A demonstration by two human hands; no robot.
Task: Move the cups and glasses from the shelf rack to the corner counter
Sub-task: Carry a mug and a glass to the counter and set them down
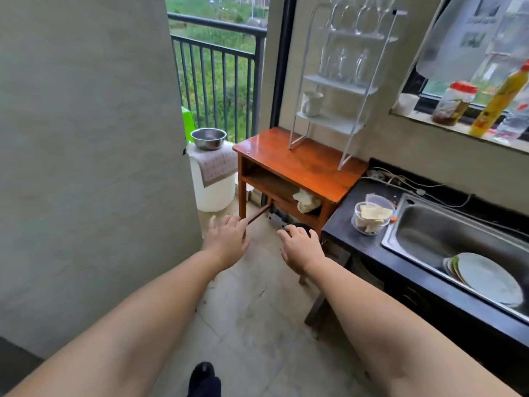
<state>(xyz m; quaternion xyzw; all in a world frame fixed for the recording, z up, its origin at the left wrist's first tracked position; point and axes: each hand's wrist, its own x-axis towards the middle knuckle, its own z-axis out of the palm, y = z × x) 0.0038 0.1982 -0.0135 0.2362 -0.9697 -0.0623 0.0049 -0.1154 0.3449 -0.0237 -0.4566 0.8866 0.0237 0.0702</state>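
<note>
Both hands empty. Left hand (226, 239) and right hand (299, 247) are held out low over the floor, fingers loosely spread and slightly bent, gripping nothing; probably an approach posture, arms ahead for a 2-handed pickup.

Shelf rack (343, 81) stands well above and beyond the fingertips, on the wooden table (300, 164), right of the balcony railing (217, 81).

White mug (311, 103) sits alone on the lowest of 3 tiers, handle to the left. Clear tumblers (343, 65) stand on the middle tier; stemmed glasses (357, 15) on top, blurred, count unclear.

Judgement: nothing moved yet; the mug is nearest the fingers.
</note>
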